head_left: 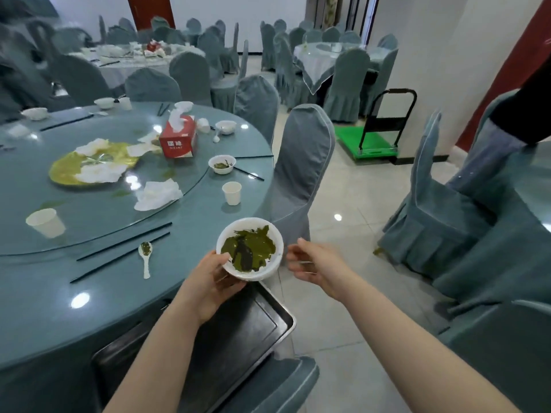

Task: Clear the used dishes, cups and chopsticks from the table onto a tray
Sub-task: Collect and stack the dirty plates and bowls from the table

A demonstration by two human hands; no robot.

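Note:
My left hand (212, 281) grips a white bowl (262, 271) smeared with green leftovers, held just above the far corner of a dark tray (238, 332). The tray rests on a chair seat beside the round table (35, 317). Just right of the bowl, my right hand (310, 262) hovers with relaxed fingers, holding nothing. On the table lie black chopsticks (122, 253), a white spoon (146, 259), two paper cups (46, 223) (232, 192) and a second small bowl (222, 164) with greens.
A red tissue box (178, 138), crumpled napkins (158, 195) and a yellow plate (89, 166) sit on the glass turntable. Covered chairs (301, 162) ring the table. More bowls stand at the far edge. A green cart (372, 141) stands by the pillar.

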